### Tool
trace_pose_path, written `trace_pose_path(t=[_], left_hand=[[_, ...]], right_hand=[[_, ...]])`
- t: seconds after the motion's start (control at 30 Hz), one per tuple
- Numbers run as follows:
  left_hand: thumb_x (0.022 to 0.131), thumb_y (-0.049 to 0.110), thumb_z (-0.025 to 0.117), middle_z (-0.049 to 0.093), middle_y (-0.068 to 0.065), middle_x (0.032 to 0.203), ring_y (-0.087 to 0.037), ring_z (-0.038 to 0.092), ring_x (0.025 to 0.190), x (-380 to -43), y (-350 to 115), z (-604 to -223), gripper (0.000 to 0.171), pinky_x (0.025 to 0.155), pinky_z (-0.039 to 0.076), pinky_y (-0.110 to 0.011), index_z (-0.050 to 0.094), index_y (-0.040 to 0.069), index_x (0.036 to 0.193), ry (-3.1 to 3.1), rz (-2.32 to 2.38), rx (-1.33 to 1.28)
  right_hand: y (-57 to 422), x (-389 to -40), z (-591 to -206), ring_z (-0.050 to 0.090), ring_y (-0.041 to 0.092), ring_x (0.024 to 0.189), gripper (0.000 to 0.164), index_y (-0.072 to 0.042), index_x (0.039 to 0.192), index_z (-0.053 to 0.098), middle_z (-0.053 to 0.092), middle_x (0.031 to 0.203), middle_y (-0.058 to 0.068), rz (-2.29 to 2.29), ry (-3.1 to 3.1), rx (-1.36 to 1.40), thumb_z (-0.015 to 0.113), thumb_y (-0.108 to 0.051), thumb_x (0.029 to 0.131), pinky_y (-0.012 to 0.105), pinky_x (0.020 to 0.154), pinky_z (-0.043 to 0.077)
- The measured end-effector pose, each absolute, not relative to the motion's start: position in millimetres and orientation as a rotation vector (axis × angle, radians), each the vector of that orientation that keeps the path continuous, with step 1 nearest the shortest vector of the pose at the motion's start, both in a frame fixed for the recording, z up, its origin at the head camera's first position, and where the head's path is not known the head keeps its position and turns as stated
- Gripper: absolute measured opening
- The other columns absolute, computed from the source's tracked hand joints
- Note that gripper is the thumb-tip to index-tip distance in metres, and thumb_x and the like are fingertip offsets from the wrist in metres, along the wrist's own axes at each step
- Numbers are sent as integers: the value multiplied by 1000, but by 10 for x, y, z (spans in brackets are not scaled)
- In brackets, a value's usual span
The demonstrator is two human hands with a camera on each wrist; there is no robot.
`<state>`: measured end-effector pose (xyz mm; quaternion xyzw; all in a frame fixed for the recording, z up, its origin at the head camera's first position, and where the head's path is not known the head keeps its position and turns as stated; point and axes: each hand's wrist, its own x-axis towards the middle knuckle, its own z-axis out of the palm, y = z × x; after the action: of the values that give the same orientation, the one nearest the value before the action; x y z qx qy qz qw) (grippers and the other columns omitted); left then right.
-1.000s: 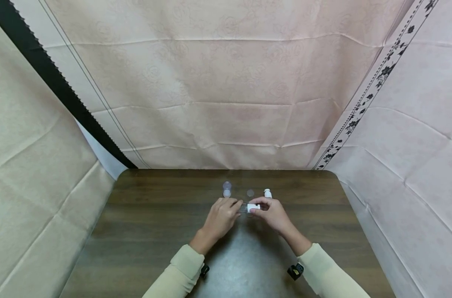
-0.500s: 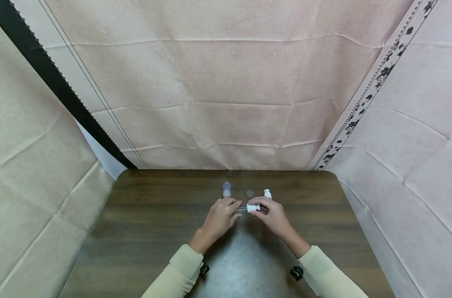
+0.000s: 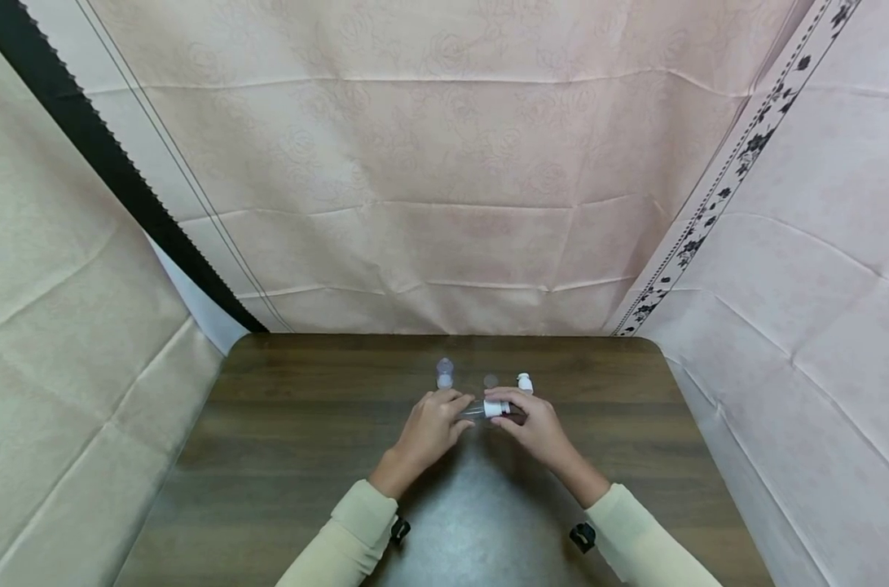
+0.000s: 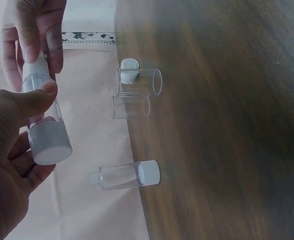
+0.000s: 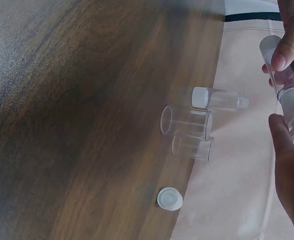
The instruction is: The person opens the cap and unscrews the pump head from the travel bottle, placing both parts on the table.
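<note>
My left hand [image 3: 425, 432] grips a small clear bottle [image 4: 49, 142] with a white base, its thumb lying along the transparent side. At the bottle's other end, the fingers and thumb of my right hand [image 3: 535, 424] pinch the white collar and top piece [image 5: 290, 106]. The bottle lies roughly sideways between the hands, over the wooden table. Part of its body is hidden behind the left fingers. Beyond the hands stands a second clear bottle [image 5: 224, 100], with a white base and a bare threaded neck.
Two clear open cylinders [image 4: 139, 82] [image 5: 192, 147] stand side by side near the table's far edge. A white cap-like piece [image 5: 169, 199] stands to their right. Behind the wooden table [image 3: 305, 456] hangs a pale cloth [image 3: 444, 204].
More of the clear bottle body shows between my hands than one second ago. My right wrist has turned slightly. Both hands keep their hold.
</note>
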<state>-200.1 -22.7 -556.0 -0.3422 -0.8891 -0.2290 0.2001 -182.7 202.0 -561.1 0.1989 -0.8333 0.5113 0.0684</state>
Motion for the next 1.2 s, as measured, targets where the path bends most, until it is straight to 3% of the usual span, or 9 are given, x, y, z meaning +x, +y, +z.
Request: trace_pose_path(t=[0.2, 0.43, 0.63, 0.9, 1.2], left_hand=[[78, 22, 92, 75, -4, 104, -18, 71, 93, -2009, -225, -5565, 42, 78, 56, -34, 78, 8, 116, -2469, -595, -960], [78, 22, 92, 74, -4, 104, -18, 70, 94, -2009, -219, -5575, 42, 78, 56, -34, 78, 9, 115, -2436, -554, -954], [77, 20, 93, 75, -4, 102, -18, 70, 93, -2022, -210, -5593, 41, 75, 55, -34, 78, 8, 113, -2392, -535, -945], [79, 22, 91, 75, -2, 102, -17, 70, 95, -2032, -198, -5599, 37, 76, 55, -32, 78, 10, 111, -2341, -486, -948], [77, 18, 92, 75, -3, 101, -17, 70, 91, -2040, -163, -5596, 37, 76, 55, -32, 78, 9, 110, -2287, -456, -983]], right_hand=[[2014, -1821, -5571, 66, 27, 123, 44, -13, 130, 70, 67, 138, 9, 1578, -2493, 593, 80, -8, 88, 33, 91, 59], [1998, -1817, -5492, 65, 23, 125, 44, -15, 135, 68, 66, 139, 1, 1549, -2583, 463, 78, -21, 93, 35, 97, 57], [1962, -1837, -5398, 63, 28, 128, 44, -11, 137, 66, 67, 139, 6, 1602, -2675, 325, 75, -25, 96, 44, 104, 53], [1976, -1885, -5377, 70, 33, 111, 39, -1, 138, 62, 62, 134, 23, 2128, -2637, 89, 65, -18, 103, 45, 91, 60], [1998, -1934, -5359, 69, 37, 115, 38, 7, 138, 58, 60, 135, 26, 2444, -2550, -64, 59, -15, 106, 38, 93, 59]])
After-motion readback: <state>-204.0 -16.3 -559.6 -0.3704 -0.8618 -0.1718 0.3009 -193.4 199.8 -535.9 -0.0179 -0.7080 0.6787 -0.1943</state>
